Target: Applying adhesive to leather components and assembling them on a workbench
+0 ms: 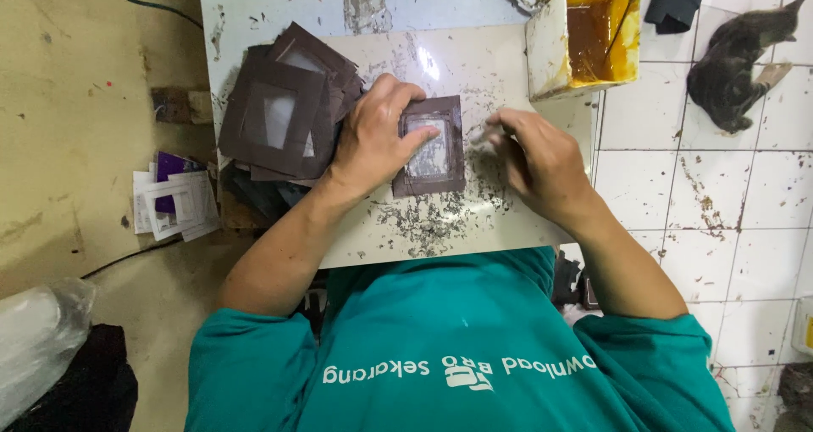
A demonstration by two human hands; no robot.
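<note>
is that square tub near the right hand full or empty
Partly full: the open square tub holds amber liquid below its rim, with a thin stick leaning in it.
</note>
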